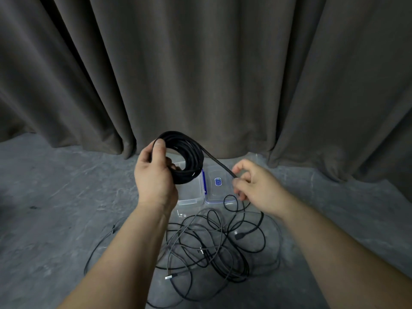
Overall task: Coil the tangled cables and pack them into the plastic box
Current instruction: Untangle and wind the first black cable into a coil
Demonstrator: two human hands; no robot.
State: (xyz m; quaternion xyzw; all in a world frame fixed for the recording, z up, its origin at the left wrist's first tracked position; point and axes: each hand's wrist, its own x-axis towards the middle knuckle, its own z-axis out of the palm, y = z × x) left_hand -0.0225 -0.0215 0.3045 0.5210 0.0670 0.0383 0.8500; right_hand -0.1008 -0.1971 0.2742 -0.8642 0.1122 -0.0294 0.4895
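Note:
My left hand grips a thick round coil of black cable, held up in front of the curtain. One strand runs from the coil's top down to the right, where my right hand pinches it between thumb and fingers. Below the hands, a clear plastic box lies open on the floor, partly hidden by the coil. Its clear lid with a blue label lies to the right of it. A tangle of black and grey cables sprawls on the floor in front of the box.
A dark grey curtain hangs behind the box and reaches the floor. The floor is grey, mottled concrete. Loose plugs lie among the tangled cables near me.

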